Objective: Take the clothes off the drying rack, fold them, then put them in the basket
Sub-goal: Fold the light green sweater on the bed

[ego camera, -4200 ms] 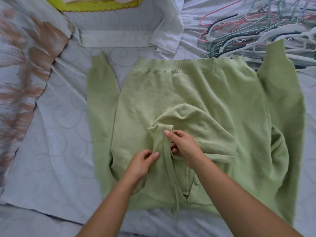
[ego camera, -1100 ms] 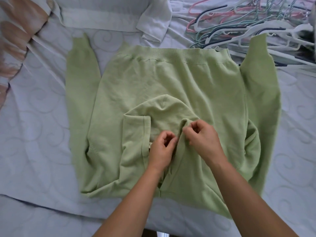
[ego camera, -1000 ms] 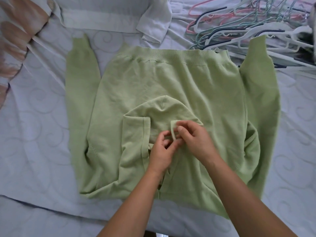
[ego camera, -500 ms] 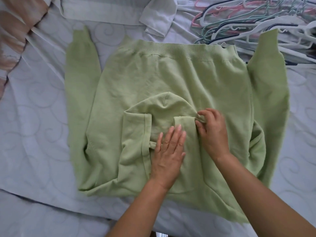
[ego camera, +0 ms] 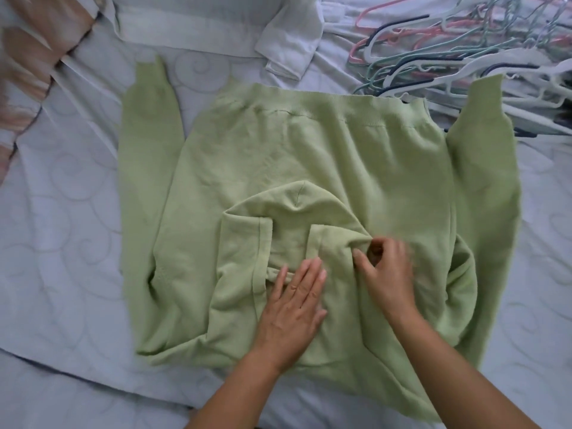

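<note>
A light green hoodie [ego camera: 309, 156] lies flat on the white bed, its ribbed hem at the far side and both sleeves stretched away from me. Its hood [ego camera: 288, 212] is folded down onto the body, with both front edges turned inward. My left hand [ego camera: 294, 308] lies flat with straight fingers on the hood's lower middle, pressing it down. My right hand [ego camera: 387, 270] is to its right and pinches a fold of the hood's right edge between thumb and fingers. The basket and drying rack are out of view.
A heap of plastic hangers [ego camera: 464, 48] in pink, teal, white and dark blue lies at the far right, touching the hoodie's hem. A white garment [ego camera: 291, 48] sits above the hem. A patterned brown and white cloth [ego camera: 34, 57] covers the far left corner.
The hood's right edge has been folded inward. My left hand went from pinching the fabric to lying flat on it. My right hand moved right along the hood's edge and still pinches it.
</note>
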`<state>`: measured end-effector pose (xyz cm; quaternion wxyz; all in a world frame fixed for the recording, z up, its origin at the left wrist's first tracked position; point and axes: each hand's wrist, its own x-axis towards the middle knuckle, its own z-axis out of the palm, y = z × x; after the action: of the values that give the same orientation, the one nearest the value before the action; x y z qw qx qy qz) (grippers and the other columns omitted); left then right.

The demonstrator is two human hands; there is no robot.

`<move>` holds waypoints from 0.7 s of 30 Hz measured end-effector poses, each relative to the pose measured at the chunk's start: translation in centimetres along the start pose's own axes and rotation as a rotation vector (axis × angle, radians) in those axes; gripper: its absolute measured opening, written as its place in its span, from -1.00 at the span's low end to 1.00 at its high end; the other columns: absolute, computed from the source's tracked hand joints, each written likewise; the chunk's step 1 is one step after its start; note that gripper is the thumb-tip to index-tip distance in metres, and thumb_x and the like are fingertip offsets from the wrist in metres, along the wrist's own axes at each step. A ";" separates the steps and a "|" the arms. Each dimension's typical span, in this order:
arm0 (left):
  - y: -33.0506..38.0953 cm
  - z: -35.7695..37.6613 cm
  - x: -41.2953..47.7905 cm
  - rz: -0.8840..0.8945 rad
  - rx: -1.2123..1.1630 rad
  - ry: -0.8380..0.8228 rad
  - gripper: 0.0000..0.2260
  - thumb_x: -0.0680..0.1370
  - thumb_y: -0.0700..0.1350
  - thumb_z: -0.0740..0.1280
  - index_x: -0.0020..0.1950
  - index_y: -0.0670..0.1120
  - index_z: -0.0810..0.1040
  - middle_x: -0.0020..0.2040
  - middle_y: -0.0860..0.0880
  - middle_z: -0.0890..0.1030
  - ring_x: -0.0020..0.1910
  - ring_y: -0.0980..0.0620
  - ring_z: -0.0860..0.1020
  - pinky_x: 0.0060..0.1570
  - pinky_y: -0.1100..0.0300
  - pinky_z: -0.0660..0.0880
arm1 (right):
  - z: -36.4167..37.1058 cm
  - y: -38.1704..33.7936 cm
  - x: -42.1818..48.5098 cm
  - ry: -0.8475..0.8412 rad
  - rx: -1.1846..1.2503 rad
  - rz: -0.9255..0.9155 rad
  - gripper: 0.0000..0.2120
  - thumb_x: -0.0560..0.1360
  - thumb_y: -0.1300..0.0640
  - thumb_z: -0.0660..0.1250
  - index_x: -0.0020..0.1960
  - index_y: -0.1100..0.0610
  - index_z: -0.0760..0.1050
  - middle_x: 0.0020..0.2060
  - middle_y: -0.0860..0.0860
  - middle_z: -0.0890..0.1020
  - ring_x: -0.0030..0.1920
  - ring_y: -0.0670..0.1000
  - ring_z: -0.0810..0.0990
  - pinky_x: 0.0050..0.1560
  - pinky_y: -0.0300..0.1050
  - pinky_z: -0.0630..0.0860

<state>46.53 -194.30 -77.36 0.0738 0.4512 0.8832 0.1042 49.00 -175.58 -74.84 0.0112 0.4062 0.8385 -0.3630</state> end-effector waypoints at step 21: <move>-4.2 -6.8 -4.0 -0.314 -0.348 0.274 -0.71 0.52 -0.12 0.16 0.23 -0.11 0.38 0.25 -0.08 0.44 0.27 0.00 0.37 0.30 0.14 0.26 | 5.3 -4.6 -4.7 -0.131 -0.397 -0.648 -0.49 0.60 -0.18 -0.07 0.48 0.01 0.14 0.48 0.12 0.17 0.52 0.08 0.01 0.47 0.05 -0.01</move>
<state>44.05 -200.77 -71.69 0.0454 0.2711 0.9129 0.3018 47.48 -183.84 -74.49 0.0280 0.0858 0.9749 -0.2034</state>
